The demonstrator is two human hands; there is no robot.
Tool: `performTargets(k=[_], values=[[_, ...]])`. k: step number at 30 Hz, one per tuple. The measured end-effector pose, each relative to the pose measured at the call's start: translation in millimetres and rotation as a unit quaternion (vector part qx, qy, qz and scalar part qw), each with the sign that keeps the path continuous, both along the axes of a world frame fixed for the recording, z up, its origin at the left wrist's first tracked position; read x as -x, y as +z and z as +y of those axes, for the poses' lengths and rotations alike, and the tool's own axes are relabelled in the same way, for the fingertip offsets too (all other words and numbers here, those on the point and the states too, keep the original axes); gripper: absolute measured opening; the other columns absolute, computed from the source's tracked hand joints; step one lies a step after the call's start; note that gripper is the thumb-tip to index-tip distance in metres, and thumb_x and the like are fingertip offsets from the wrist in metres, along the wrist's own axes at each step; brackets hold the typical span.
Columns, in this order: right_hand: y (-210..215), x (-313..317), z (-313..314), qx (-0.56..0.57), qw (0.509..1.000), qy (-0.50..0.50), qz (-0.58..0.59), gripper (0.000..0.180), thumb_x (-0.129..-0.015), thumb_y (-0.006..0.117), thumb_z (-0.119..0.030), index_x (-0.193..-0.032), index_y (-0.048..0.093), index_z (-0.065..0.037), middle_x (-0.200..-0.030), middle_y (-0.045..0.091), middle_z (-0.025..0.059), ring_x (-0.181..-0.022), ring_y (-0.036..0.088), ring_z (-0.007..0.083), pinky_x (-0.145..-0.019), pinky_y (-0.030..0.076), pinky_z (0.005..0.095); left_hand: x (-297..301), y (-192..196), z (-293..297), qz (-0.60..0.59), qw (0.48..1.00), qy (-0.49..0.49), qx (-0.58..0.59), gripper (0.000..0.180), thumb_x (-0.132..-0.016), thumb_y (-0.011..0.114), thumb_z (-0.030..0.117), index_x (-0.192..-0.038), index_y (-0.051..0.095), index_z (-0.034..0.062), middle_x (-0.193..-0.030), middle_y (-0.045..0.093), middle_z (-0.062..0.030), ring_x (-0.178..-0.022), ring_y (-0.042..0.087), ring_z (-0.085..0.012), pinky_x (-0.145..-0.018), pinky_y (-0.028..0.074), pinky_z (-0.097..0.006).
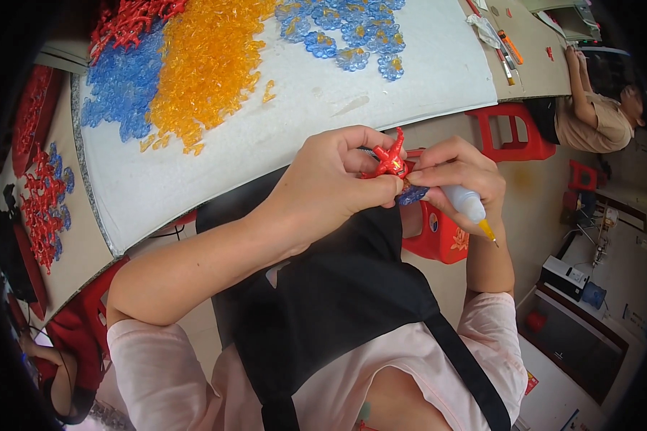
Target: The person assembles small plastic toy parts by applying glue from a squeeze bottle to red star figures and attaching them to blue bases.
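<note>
In front of my black apron, my left hand (338, 172) is closed around a small glossy red plastic figure (392, 161) with pointed, branching arms. A translucent blue piece (413, 195) sits right under the figure, and I cannot tell whether the two are joined. My right hand (461, 176) pinches at the figure's lower edge with thumb and fingertips. That same hand also keeps a white squeeze bottle (465, 202) tucked in its palm, its yellow nozzle and thin needle tip pointing down and away from the figure.
On the white-covered table (323, 100) lie piles of amber pieces (205, 65), blue pieces (122, 86) and red pieces (133, 25). Blue flower-like pieces with amber centres (352, 36) spread at the back. Red stools (514, 133) stand beyond. Another person (597, 118) sits at far right.
</note>
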State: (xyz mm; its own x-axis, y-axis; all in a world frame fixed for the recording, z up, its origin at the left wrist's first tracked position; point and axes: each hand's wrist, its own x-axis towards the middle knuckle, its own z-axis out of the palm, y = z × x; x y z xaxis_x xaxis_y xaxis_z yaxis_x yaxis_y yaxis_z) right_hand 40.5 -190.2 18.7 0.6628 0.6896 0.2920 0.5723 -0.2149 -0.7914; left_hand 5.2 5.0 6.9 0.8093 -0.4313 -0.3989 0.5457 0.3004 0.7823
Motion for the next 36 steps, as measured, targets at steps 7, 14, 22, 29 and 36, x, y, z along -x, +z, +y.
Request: performTargets(k=[7,14,22,29,36], values=[[-1,0,1,0.001,1.0,0.001,-0.013,0.022,-0.063,0.066,0.0,-0.084,0.066,-0.005,-0.079,0.056,0.0075,-0.069,0.055,0.0173,-0.059,0.044,0.0254,-1,-3,1,-0.006,1.0,-0.001,0.002,0.029,-0.075,0.059,0.006,-0.101,0.051,-0.0011,-0.083,0.061,-0.0086,-0.074,0.057,-0.0104,-0.068,0.046,-0.021],[-3,9,9,-0.013,0.995,-0.072,-0.07,0.029,-0.061,0.07,0.0,-0.088,0.06,-0.003,-0.084,0.057,0.0092,-0.073,0.057,0.0192,-0.062,0.046,0.0268,1,-5,5,-0.177,0.984,0.024,-0.027,0.025,-0.076,0.056,-0.002,-0.101,0.05,-0.001,-0.092,0.059,-0.0086,-0.083,0.057,-0.0124,-0.076,0.044,-0.023],[-19,16,7,-0.123,0.985,-0.125,-0.008,0.03,-0.062,0.071,0.002,-0.086,0.055,-0.004,-0.09,0.057,0.0115,-0.078,0.058,0.0198,-0.066,0.047,0.0275,7,-8,5,-0.519,0.81,0.106,-0.252,0.026,-0.065,0.061,-0.005,-0.09,0.057,0.0027,-0.088,0.059,-0.0113,-0.076,0.058,-0.0265,-0.066,0.045,-0.029],[-22,17,6,-0.134,0.982,-0.13,-0.007,0.029,-0.062,0.071,0.003,-0.086,0.055,-0.004,-0.09,0.058,0.0114,-0.079,0.058,0.0199,-0.066,0.047,0.0271,5,-10,5,-0.573,0.764,0.108,-0.275,0.028,-0.064,0.061,-0.005,-0.091,0.057,0.003,-0.088,0.059,-0.0105,-0.075,0.057,-0.0252,-0.065,0.045,-0.03],[-14,17,6,-0.083,0.987,-0.132,-0.046,0.031,-0.061,0.069,0.004,-0.089,0.058,-0.005,-0.091,0.057,0.0109,-0.08,0.057,0.0198,-0.067,0.047,0.0278,6,-8,5,-0.273,0.954,0.037,-0.122,0.033,-0.076,0.06,-0.001,-0.106,0.048,-0.0025,-0.107,0.055,-0.0095,-0.094,0.054,-0.0124,-0.084,0.041,-0.025]])
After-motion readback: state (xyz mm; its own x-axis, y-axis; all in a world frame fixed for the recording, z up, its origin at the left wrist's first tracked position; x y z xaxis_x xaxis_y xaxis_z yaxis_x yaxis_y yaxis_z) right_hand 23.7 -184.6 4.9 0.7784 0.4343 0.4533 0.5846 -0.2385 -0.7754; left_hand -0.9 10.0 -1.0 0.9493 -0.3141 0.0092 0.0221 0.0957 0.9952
